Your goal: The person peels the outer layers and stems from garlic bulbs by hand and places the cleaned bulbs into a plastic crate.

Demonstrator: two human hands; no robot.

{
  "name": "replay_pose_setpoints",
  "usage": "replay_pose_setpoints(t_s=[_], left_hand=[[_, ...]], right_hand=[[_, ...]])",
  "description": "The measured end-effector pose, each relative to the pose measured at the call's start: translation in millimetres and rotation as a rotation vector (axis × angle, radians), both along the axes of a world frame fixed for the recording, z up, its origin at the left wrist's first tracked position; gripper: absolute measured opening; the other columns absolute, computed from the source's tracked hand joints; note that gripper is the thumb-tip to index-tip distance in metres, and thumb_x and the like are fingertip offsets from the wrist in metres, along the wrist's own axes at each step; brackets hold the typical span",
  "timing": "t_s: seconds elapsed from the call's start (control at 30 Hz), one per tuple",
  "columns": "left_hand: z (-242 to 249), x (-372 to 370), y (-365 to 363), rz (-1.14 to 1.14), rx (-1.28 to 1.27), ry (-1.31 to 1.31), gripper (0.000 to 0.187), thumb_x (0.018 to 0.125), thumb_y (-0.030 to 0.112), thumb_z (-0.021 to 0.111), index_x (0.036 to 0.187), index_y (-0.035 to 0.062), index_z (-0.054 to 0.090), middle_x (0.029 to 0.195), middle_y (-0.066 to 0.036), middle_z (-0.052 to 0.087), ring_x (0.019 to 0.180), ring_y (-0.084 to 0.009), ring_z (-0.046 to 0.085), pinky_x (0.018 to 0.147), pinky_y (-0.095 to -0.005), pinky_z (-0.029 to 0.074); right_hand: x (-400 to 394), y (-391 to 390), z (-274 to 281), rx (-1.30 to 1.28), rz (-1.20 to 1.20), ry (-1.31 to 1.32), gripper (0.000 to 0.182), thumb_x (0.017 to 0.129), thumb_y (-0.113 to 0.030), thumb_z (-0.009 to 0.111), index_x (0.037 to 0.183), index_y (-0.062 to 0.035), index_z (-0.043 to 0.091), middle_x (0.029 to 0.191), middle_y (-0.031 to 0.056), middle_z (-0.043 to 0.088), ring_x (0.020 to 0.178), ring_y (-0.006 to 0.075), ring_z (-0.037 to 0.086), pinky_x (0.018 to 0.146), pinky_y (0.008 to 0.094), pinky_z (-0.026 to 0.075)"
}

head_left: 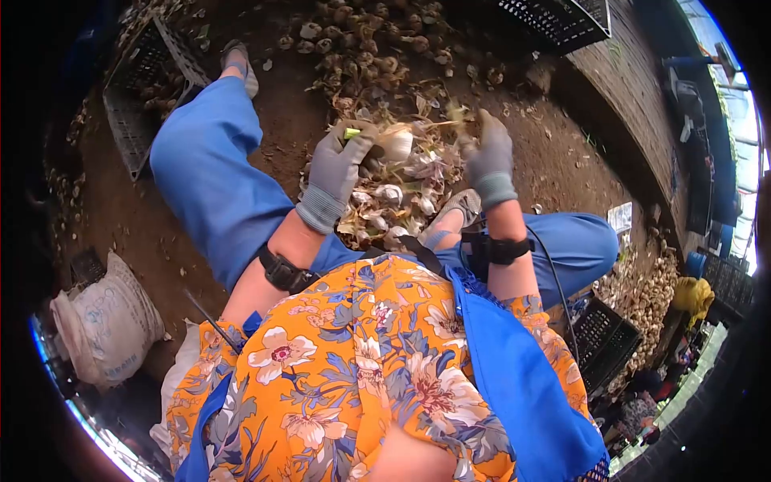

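My left hand (344,165), in a grey knit-cuffed glove, is closed round a whitish garlic bulb (396,145) with a dry stalk (434,124) stretching to the right. A small bright green piece (351,133) pokes out at the knuckles of that glove; its kind is hidden by the fingers. To the right, my gloved right hand (488,157) is raised beside the stalk's far end. A tan, motion-smeared scrap (460,119) shows at its fingertips, and I cannot tell whether they grip it. Below both hands lie loose garlic bulbs (389,194) among papery skins.
More garlic (365,56) is heaped on the dirt ahead. Black crates stand at the left (128,120), far right (562,20) and lower right (602,341). A filled white sack (108,325) sits at left. A wooden beam (634,88) borders the right; small bulbs (646,301) lie near it.
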State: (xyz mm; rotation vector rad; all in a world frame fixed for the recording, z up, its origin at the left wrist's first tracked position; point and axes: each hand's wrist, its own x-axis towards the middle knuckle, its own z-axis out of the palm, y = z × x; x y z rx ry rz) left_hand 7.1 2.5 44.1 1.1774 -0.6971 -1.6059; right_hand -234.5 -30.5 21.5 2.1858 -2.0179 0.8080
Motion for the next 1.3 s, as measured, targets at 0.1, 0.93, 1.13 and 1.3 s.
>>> replay_pose_setpoints(t_s=[0.1,0.93,1.13,1.3], left_hand=[[-8.2,-1.4,0.2,-0.046,-0.146,-0.151,0.019,0.093,0.019,0.059,0.104,0.0033,0.058,0.079,-0.004,0.063,0.064,-0.0065,0.056,0.054,-0.0200,0.047],[0.7,-3.0,3.6,-0.137,-0.417,-0.441,0.022,0.089,-0.002,0.055,0.110,-0.0025,0.060,0.102,-0.006,0.064,0.087,-0.0075,0.058,0.077,-0.0207,0.048],[-1.4,3.3,1.8,-0.050,-0.513,-0.416,0.021,0.083,-0.010,0.051,0.098,-0.0030,0.064,0.102,-0.010,0.064,0.093,-0.0108,0.060,0.084,-0.0234,0.049],[1.3,10.7,-0.8,0.129,-0.086,0.146,0.014,0.083,-0.008,0.054,0.092,-0.0017,0.063,0.098,-0.014,0.066,0.083,-0.0178,0.065,0.074,-0.0291,0.056]], right_hand=[[39.1,9.3,37.6,0.158,0.308,-0.539,0.031,0.078,-0.011,0.069,0.107,-0.0030,0.062,0.096,0.0144,0.063,0.090,0.0310,0.060,0.080,0.0389,0.047],[67.0,15.4,37.0,0.236,0.339,-0.871,0.030,0.080,0.002,0.064,0.109,-0.0024,0.059,0.091,0.0072,0.060,0.084,0.0131,0.060,0.076,0.0268,0.050],[18.0,-10.5,-6.3,0.199,0.045,-0.261,0.011,0.078,-0.007,0.062,0.088,-0.0077,0.066,0.094,0.0154,0.062,0.085,0.0326,0.061,0.076,0.0405,0.050],[13.7,-8.4,-12.3,0.525,0.082,-0.387,0.018,0.088,-0.015,0.057,0.100,-0.0059,0.066,0.096,0.0110,0.065,0.091,0.0266,0.062,0.080,0.0352,0.049]])
